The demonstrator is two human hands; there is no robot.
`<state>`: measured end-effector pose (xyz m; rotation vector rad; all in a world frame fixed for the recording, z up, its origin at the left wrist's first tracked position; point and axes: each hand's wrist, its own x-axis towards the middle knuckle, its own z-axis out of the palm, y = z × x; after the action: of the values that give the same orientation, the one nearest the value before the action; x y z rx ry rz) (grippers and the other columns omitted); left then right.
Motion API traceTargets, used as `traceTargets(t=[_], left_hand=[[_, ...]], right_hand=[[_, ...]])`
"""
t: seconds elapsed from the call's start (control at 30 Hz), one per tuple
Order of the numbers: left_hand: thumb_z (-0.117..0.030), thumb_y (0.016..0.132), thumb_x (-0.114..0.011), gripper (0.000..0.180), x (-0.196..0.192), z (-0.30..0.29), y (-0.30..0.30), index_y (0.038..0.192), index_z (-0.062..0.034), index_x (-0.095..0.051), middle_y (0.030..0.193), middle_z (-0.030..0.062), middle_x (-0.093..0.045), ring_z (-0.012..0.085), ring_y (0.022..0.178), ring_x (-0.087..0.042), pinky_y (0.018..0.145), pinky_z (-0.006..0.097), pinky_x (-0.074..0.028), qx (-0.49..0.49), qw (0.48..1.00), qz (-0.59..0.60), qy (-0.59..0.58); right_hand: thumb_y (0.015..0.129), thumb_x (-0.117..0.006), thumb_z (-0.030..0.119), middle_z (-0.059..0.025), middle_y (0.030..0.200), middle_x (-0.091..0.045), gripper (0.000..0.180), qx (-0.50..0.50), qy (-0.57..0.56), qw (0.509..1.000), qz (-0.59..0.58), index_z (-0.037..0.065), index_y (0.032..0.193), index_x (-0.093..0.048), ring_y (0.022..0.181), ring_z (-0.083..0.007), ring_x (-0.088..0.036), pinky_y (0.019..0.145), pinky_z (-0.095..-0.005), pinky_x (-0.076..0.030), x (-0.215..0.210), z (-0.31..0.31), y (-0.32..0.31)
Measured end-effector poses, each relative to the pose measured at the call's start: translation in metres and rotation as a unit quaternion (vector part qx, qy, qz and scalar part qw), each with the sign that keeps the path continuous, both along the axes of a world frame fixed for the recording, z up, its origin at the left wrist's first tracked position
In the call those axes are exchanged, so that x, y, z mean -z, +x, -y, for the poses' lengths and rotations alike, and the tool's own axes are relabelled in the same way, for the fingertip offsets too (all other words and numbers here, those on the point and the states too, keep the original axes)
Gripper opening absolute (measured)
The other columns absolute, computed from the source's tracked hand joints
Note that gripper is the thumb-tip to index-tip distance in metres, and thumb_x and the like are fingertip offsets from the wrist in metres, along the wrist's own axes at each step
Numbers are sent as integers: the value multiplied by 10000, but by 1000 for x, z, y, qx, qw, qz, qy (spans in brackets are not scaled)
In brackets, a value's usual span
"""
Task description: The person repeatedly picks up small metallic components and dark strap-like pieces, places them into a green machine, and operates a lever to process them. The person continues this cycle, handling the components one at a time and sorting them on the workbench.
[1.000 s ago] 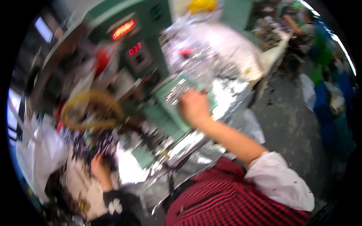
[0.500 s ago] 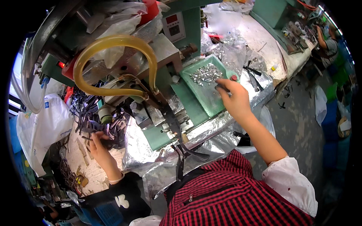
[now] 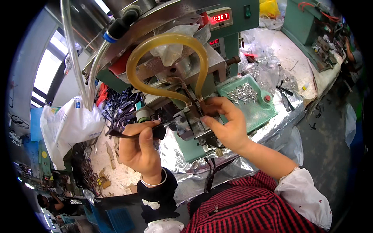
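Near centre, left hand (image 3: 138, 149) pinches dark strip (image 3: 159, 133), seemingly steadying it by machine (image 3: 213, 64); right hand (image 3: 230, 125) at its front, hold unclear.

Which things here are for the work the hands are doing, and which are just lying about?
Seem part of the work:
black strip, held in the left hand
green machine with its yellow hose, where the right hand is
probably the green tray and its silvery bits

Seem just lying about:
white plastic bag
yellow plastic bag
dark scraps on the floor
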<state>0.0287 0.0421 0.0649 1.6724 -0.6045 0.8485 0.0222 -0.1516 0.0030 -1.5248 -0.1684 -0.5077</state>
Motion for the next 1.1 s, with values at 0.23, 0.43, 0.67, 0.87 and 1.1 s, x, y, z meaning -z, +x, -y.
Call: traceTargets(t=[0.23,0.43,0.67,0.87,1.1], left_hand=[[-108,994,-606,198,-7,6,-1,879,53,-615,843,136,-677,197,755,-642,751,293,-519,-38,999,-18,29],[-17,755,-796,172,34,30,-27,903,-33,-709,873,142,-729,244,685,-688,603,306,-544,79,950,154,259],[-132,765,-837,214,67,46,-11,936,-60,-730,1007,147,-740,101,510,-526,450,232,-369,42,912,260,314],[-110,767,-826,212,69,52,-15,942,-56,-719,994,129,-738,113,506,-530,446,241,-369,37,924,239,297],[5,721,-786,291,72,45,-26,1005,-18,-726,982,163,-742,222,633,-669,510,298,-499,44,950,159,267]], right_hand=[[839,-698,-9,-136,1190,-645,525,-14,54,998,-34,-16,1318,-482,1061,-179,-634,939,-335,-488,-9,1,-11],[844,-617,25,-168,1146,-692,460,-25,-196,980,-7,8,1303,-582,1117,-319,-647,979,-412,-494,-28,31,-24],[828,-506,-37,-178,1017,-713,354,69,-384,919,-59,31,1125,-684,987,-382,-671,880,-447,-532,63,115,-13],[840,-560,0,-166,1060,-706,312,205,-247,945,-62,43,1128,-674,992,-347,-672,890,-388,-523,59,145,1],[766,-732,108,-118,862,-632,116,237,-472,845,-78,47,841,-668,872,-333,-617,805,-431,-495,83,120,-9]])
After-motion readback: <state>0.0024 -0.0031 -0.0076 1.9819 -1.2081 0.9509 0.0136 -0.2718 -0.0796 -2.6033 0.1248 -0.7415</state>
